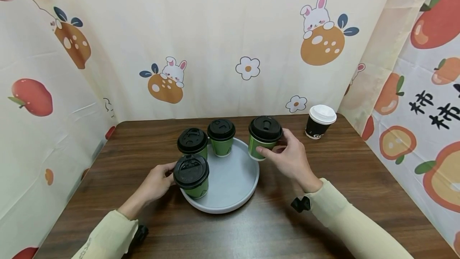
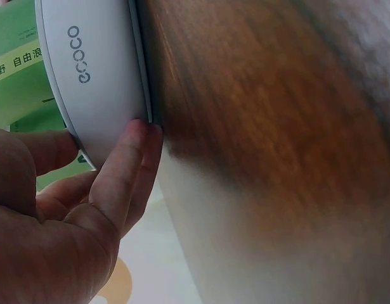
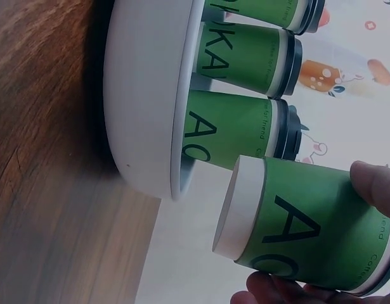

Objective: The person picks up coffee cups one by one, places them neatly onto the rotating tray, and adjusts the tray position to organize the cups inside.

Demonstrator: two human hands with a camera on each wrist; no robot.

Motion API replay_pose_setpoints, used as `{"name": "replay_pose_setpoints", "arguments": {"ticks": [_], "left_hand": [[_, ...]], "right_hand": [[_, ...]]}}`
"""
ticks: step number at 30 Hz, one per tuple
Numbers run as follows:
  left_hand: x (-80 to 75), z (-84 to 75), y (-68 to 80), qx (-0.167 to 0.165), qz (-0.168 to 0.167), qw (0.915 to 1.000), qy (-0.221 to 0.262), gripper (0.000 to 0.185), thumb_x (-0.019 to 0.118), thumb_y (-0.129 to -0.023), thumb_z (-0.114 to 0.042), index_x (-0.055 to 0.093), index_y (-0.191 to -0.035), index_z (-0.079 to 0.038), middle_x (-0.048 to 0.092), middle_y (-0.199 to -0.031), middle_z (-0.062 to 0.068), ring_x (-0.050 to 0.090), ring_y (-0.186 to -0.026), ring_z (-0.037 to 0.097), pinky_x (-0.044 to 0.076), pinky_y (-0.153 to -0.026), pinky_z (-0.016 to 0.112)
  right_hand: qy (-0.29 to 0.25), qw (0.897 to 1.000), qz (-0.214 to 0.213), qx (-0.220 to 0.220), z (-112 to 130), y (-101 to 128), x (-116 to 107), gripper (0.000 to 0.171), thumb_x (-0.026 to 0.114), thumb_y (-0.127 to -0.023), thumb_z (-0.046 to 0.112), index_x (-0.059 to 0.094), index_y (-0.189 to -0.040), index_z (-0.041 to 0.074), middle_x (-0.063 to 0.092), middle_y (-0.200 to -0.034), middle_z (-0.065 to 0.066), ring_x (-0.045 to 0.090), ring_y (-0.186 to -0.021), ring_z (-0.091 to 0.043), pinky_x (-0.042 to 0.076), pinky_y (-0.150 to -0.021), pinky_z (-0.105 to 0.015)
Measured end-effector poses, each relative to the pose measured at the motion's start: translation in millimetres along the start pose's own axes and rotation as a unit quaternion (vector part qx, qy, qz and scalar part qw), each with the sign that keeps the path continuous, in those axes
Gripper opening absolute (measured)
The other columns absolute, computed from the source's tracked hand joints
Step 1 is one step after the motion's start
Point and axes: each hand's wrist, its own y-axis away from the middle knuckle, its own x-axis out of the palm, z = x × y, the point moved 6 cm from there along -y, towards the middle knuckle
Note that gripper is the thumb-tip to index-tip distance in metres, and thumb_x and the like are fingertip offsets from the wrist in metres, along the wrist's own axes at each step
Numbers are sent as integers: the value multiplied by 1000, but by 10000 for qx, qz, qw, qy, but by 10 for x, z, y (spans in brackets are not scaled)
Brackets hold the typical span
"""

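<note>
A round pale grey tray [image 1: 233, 179] lies on the table, its outer wall lettered "ecoco" in the left wrist view. My left hand [image 1: 158, 183] grips its left side, thumb at the rim and fingers [image 2: 122, 171] along the outer wall. With my right hand [image 1: 291, 157] I hold a green paper coffee cup [image 3: 309, 221] with a black lid, raised at the tray's right edge. Three matching cups stand upright on the tray's left and back: a front cup [image 1: 192, 175], one behind it [image 1: 192, 142] and a back cup [image 1: 221, 137].
A black paper cup [image 1: 320, 122] with a white lid stands at the table's back right. Printed curtains [image 1: 215, 51] border the wooden table [image 1: 273, 227] at the back and both sides.
</note>
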Motion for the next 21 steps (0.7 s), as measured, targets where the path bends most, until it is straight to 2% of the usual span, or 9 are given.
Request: {"name": "replay_pose_setpoints", "arguments": {"ticks": [8,21], "left_hand": [[2,27,-22,-22,11,10000,31,43,60,-105,-11,55,-145,2,71,-119,15,66,-102,20,54,-79,28],[4,28,-17,8,21,9999,141,44,59,-105,-11,53,-146,3,68,-125,19,67,-105,21,55,-80,29]], "right_hand": [[-34,10000,49,-65,18,23,26,67,92,-79,32,59,-134,13,69,-117,-6,67,-103,-22,58,-86,-50],[-66,9999,115,-58,66,66,78,65,93,-78,30,60,-132,13,70,-115,-5,67,-103,-21,58,-86,-47]]}}
